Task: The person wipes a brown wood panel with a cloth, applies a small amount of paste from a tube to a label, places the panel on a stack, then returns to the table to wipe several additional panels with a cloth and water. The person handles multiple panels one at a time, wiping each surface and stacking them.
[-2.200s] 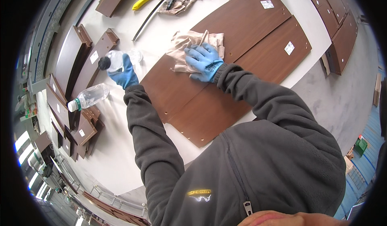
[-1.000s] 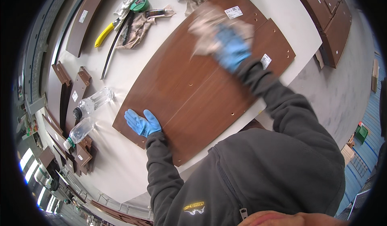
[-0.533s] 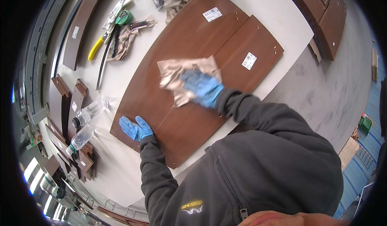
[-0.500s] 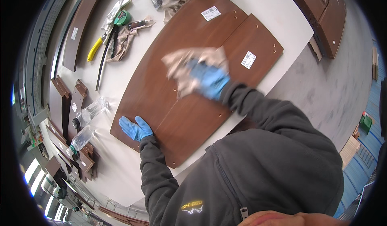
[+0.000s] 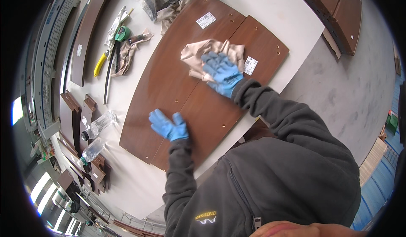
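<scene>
Two dark brown wooden panels with curved ends, the far panel (image 5: pixel 163 70) and the near panel (image 5: pixel 207 114), lie edge to edge on the white table. My right hand (image 5: pixel 223 73), in a blue glove, presses a crumpled beige cloth (image 5: pixel 196 55) onto them near the seam, its fingers over the fabric. Also gloved in blue, my left hand (image 5: pixel 169 126) rests on the wood at the left, fingers stretched out and nothing held. A printed white label (image 5: pixel 206 20) is stuck on the far panel, and a second label (image 5: pixel 250 65) sits right of the cloth.
Left of the panels are two clear bottles (image 5: pixel 101 122), stacked brown boards (image 5: pixel 69 110) and a yellow-handled tool (image 5: pixel 100 64). A green tape measure (image 5: pixel 122 33) lies above it. Plastic-wrapped stuff (image 5: pixel 163 2) touches the far area. More brown panels (image 5: pixel 344 21) stand at the right.
My left hand has slid rightward along the wood toward the seam. My right hand and the cloth have shifted slightly right and up. The whole view has turned a little.
</scene>
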Tool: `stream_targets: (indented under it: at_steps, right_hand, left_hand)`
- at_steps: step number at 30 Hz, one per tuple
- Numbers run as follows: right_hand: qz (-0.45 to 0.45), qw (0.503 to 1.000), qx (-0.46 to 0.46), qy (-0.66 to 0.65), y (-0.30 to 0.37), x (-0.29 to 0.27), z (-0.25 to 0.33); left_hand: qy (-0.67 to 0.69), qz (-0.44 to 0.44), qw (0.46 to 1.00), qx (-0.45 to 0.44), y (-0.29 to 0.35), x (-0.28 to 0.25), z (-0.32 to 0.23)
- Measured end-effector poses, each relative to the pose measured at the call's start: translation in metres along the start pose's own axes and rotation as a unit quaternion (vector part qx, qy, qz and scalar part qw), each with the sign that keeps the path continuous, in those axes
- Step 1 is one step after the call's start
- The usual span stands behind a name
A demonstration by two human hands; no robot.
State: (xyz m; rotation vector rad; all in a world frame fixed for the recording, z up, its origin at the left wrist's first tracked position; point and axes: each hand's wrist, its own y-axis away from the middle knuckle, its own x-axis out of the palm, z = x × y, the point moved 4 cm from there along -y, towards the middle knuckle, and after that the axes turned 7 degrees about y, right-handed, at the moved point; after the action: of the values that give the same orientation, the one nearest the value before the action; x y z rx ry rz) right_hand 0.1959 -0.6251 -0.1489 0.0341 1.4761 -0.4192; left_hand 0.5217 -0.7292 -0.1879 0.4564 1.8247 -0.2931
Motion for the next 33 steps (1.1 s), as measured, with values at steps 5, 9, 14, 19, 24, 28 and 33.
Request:
stream_targets:
  at_steps: [5,9,14,19,24,28,33]
  right_hand:
    - [-0.052,0.997,0.055,-0.01,-0.034,0.025,-0.101]
    - [-0.149,0.988,0.049,0.009,-0.141,0.046,-0.143]
    - [-0.047,0.995,0.055,-0.069,-0.188,0.064,-0.165]
    - [-0.093,0.994,-0.06,0.01,0.011,-0.004,-0.212]
    - [-0.078,0.993,0.074,0.039,0.05,-0.011,-0.21]
    - [0.021,0.987,0.146,-0.06,0.009,0.005,-0.063]
    - [0.035,0.978,-0.097,-0.182,0.095,0.004,0.158]
  left_hand:
    - [-0.001,-0.038,0.999,-0.011,0.008,0.001,-0.042]
    - [-0.027,-0.001,0.999,-0.018,0.003,-0.004,-0.038]
    - [-0.021,-0.014,1.0,-0.014,0.006,-0.001,-0.043]
    - [-0.036,-0.012,0.999,-0.014,0.006,-0.002,-0.045]
    - [-0.057,-0.017,0.998,-0.009,0.006,0.002,-0.042]
    - [-0.066,-0.015,0.998,-0.014,0.007,0.008,-0.035]
    - [-0.111,-0.005,0.994,0.012,0.006,0.009,-0.029]
